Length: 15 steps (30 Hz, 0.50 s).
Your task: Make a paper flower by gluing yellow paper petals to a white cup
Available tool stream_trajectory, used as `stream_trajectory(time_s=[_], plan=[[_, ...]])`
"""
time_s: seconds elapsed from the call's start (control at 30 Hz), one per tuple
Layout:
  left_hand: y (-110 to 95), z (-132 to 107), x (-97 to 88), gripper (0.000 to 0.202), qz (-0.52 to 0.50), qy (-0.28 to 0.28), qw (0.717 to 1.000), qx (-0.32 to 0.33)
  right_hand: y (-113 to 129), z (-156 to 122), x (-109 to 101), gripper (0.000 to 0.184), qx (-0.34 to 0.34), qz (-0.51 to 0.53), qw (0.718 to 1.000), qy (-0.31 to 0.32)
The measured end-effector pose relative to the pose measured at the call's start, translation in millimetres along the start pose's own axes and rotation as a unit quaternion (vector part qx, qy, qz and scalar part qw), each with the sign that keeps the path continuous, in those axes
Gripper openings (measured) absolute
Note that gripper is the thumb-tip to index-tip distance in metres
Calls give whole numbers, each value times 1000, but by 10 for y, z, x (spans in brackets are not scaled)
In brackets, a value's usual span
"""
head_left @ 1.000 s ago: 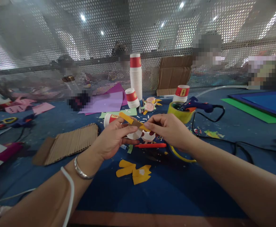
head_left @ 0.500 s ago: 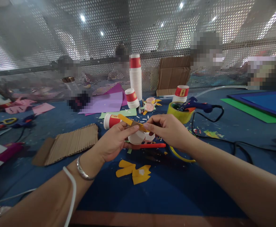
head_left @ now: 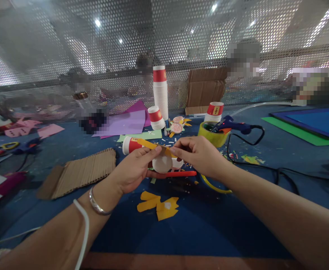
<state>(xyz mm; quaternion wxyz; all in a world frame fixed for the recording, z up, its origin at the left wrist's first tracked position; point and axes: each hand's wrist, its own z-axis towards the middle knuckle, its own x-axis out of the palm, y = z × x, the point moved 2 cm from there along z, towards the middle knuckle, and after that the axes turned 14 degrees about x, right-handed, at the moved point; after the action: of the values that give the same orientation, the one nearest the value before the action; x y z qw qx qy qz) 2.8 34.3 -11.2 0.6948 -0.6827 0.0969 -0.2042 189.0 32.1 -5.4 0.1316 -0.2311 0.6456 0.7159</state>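
Observation:
Between thumb and fingers, my left hand (head_left: 136,167) pinches a yellow paper strip (head_left: 147,144), which slants across in front of me. My right hand (head_left: 199,153) is closed on the strip's right end with its fingertips. Just under the strip is a white round piece (head_left: 162,164) beside my left fingers; whether they also hold it I cannot tell. A slim red stick-like object (head_left: 181,173) extends right from beneath my left hand. Behind that hand a red and white paper cup (head_left: 129,145) lies on its side. Cut yellow paper pieces (head_left: 167,213) lie nearer to me.
Left is corrugated cardboard (head_left: 82,172). A stack of paper cups (head_left: 160,97) rises behind my hands. On the right, a blue glue gun (head_left: 233,125) rests on a yellow tape roll (head_left: 212,135), its black cord (head_left: 279,172) trailing over the table. Purple paper (head_left: 127,122) lies back left.
The yellow strip has tipped slightly flatter and shifted a little left in my fingers. Both hands keep nearly the same place, and the whole view has shifted slightly.

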Motion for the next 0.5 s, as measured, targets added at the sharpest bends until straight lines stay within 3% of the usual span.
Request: stream_trajectory(time_s=[0.5], plan=[[3, -2, 9, 35, 2, 11, 1000, 3, 10, 4, 10, 27, -12, -21, 1000, 17]])
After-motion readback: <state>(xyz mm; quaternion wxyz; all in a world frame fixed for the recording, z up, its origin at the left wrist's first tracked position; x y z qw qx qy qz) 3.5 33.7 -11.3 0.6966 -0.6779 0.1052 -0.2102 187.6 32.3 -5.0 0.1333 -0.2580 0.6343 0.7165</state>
